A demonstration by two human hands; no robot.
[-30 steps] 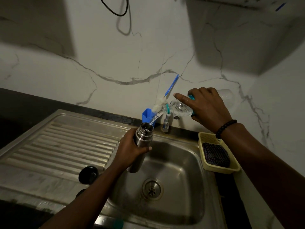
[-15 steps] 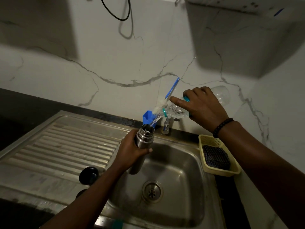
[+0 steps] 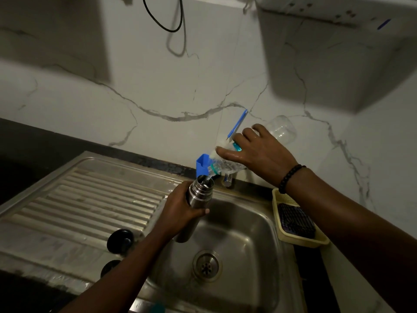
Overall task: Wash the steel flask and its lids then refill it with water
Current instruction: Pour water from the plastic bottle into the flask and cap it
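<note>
One open-mouthed, ribbed-neck steel flask (image 3: 199,195), tilted in left hand (image 3: 180,210).

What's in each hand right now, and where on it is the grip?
Left hand grips the steel flask round its upper body, below the neck. Right hand grips the clear plastic bottle round its middle, tilted over the flask.

I see a silver, ridged-neck steel flask (image 3: 198,195), a clear plastic bottle with a teal neck ring (image 3: 225,164), a blue-handled brush with white bristles (image 3: 238,125), a blue plastic holder (image 3: 201,166), a pale yellow mesh tray (image 3: 284,199) holding a dark purple scrubber (image 3: 295,220), two black round lids (image 3: 120,241), and a white wall with grey veins (image 3: 158,91).
</note>
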